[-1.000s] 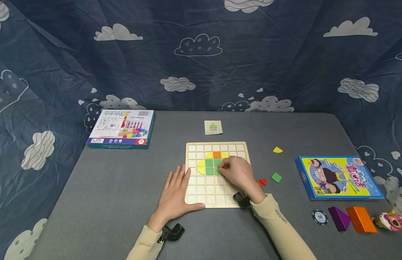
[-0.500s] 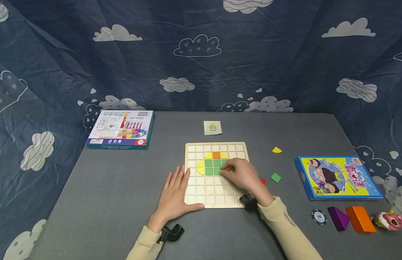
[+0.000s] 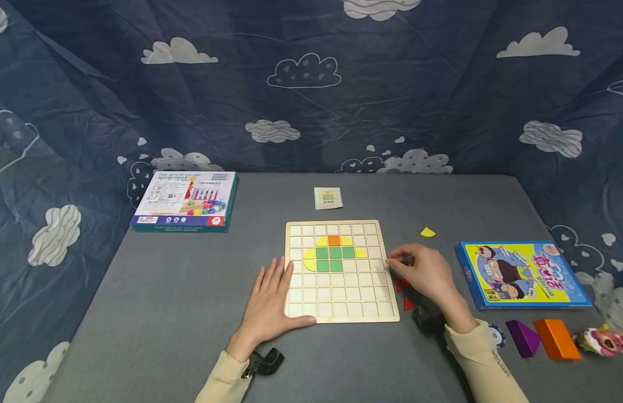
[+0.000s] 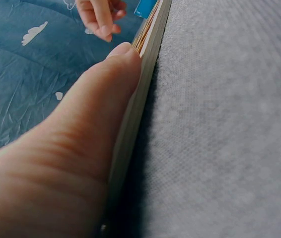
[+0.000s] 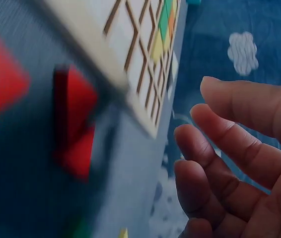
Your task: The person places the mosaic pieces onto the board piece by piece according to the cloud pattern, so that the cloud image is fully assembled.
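Note:
A wooden grid board [image 3: 341,307] lies flat, with green squares [image 3: 322,266], yellow rounded pieces [image 3: 361,253] and an orange square [image 3: 333,240] in its cells. My left hand [image 3: 268,302] rests flat at the board's left edge, fingers straight and thumb [image 4: 96,99] on the near corner. Just past the board's right side hovers my right hand [image 3: 424,271], palm down in the head view. Thumb and fingers are loosely bent with a gap between them and nothing held, as the right wrist view shows. Below it lie red triangles [image 3: 409,304], partly covered. A green piece [image 5: 78,228] shows blurred there.
A small pattern card [image 3: 328,198] lies behind the board. One loose yellow piece [image 3: 427,232] is at the right. Boxes stand left [image 3: 185,201] and right [image 3: 525,274]. A poker chip [image 3: 496,335], purple block [image 3: 523,338], orange block [image 3: 557,339] and figurine [image 3: 603,341] sit front right.
My right hand has left the green and yellow pieces and moved right, off the board, over the red triangles. A yellow piece on the pattern's right side is uncovered. My left hand stays put.

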The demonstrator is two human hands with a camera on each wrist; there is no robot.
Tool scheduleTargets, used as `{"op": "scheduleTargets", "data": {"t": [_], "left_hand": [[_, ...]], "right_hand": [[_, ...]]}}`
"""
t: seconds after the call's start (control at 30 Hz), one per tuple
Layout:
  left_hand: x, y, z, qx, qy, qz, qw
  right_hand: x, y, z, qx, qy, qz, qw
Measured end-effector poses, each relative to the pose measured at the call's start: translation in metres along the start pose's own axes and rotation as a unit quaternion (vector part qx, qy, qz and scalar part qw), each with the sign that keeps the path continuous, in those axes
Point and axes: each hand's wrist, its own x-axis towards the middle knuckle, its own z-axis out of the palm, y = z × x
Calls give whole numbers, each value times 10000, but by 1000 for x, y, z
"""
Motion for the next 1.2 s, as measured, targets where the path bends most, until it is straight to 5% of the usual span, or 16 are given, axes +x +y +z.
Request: {"op": "scheduleTargets", "data": {"t": [0.6,0.87,1.2], "left_hand": [[0,-1,0,6,57,48,10000],[0,-1,0,10,-7,14,10000],[0,-1,0,-5,48,64,10000]], "right_hand": [[-31,42,-19,-297,150,637,9974],[-37,47,-18,-302,-108,956,9949],[-36,45,-9,-481,114,936,9944]]}}
